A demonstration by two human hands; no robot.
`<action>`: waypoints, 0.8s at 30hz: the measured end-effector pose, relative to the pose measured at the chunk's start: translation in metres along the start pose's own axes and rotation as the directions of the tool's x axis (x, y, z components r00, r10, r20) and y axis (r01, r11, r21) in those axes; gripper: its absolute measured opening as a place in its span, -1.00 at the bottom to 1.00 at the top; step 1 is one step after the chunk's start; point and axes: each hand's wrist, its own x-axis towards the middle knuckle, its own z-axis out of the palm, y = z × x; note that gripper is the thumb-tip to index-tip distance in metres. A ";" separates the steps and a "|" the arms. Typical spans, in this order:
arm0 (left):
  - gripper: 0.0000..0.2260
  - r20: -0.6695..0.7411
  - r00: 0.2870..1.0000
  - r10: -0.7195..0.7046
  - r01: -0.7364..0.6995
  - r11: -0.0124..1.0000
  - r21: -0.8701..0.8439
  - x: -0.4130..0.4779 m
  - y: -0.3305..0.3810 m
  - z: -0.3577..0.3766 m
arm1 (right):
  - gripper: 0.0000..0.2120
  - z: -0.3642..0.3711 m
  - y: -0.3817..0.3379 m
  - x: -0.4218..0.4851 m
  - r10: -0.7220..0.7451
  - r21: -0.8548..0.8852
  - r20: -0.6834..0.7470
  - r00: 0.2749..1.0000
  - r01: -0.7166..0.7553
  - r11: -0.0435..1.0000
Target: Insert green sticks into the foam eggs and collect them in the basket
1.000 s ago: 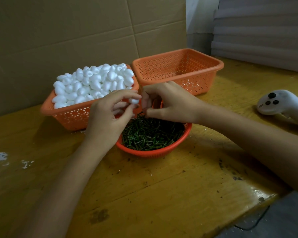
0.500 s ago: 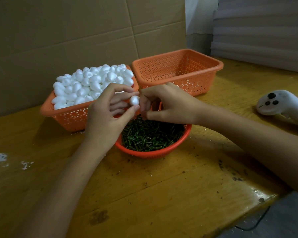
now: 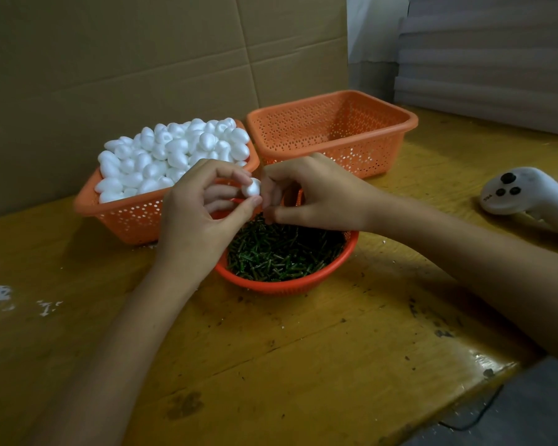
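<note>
My left hand (image 3: 200, 207) pinches a white foam egg (image 3: 251, 188) between thumb and forefinger, above the round orange bowl (image 3: 290, 284) of green sticks (image 3: 284, 252). My right hand (image 3: 316, 194) has its curled fingertips right against the egg; a stick between them is hidden from view. An orange basket (image 3: 136, 217) heaped with foam eggs (image 3: 171, 156) stands at the back left. A second orange basket (image 3: 332, 133), with nothing visible in it, stands at the back right.
A white handheld controller (image 3: 522, 194) lies on the wooden table (image 3: 271, 365) at the right. Cardboard sheets form the wall behind the baskets. White foam crumbs mark the table's left side. The table's front right corner drops to a grey floor with a cable.
Both hands have drawn together a little; the egg in my left hand now sits more exposed and touches the fingertips of my right hand.
</note>
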 end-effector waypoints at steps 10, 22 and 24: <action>-0.81 -0.014 1.000 0.013 -0.013 1.000 -0.012 0.000 -0.002 0.000 | -0.90 0.000 -0.001 -0.001 -0.018 -0.002 0.012 1.000 0.018 1.000; -0.85 -0.026 0.998 0.049 -0.048 0.999 0.019 -0.001 0.000 0.001 | -0.89 0.000 0.000 0.000 -0.025 -0.027 0.008 1.000 0.026 0.999; -0.85 -0.028 0.999 0.041 -0.041 0.999 0.017 -0.001 0.001 0.001 | -0.89 0.001 0.000 0.000 -0.024 -0.042 0.000 1.000 0.024 0.999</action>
